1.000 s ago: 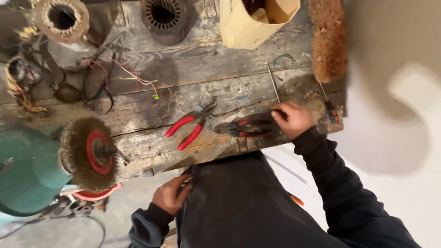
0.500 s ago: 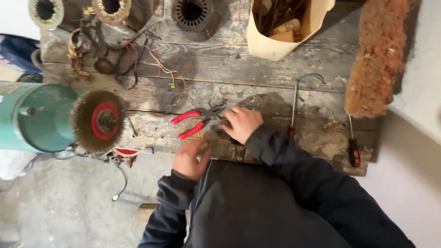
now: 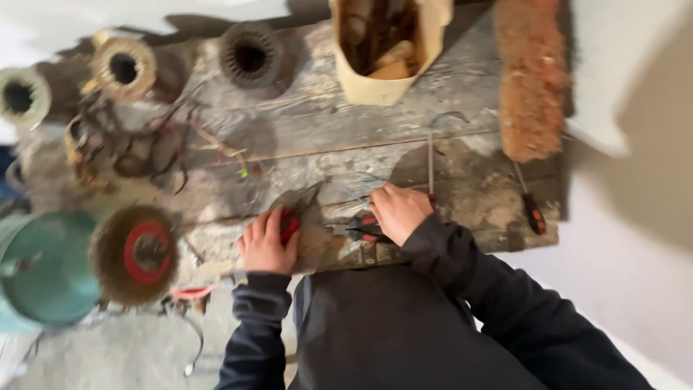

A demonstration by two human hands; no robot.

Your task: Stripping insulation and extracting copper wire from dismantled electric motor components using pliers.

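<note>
My left hand [image 3: 266, 244] lies on the worn wooden bench [image 3: 325, 130] at its near edge, fingers wrapped over the red handles of a pair of pliers [image 3: 290, 225] whose dark jaws point up and right. My right hand [image 3: 398, 213] rests a little to the right, fingers curled. It touches a second, black-and-red pair of pliers [image 3: 361, 231] and some thin wires [image 3: 357, 193]. Motion blur hides whether that hand grips anything. Both arms wear dark sleeves.
A wire brush wheel [image 3: 137, 253] on a green grinder [image 3: 43, 267] stands at the left. Motor stators [image 3: 249, 54] and tangled wires [image 3: 130, 148] fill the back left. Further right are a tan container [image 3: 390, 54], a fuzzy brown brush [image 3: 530, 79], a screwdriver [image 3: 534, 211] and a thin rod [image 3: 431, 155].
My left hand came up from my lap onto the bench and took the red-handled pliers. My right hand stayed by the darker pliers. The view shifted and blurred.
</note>
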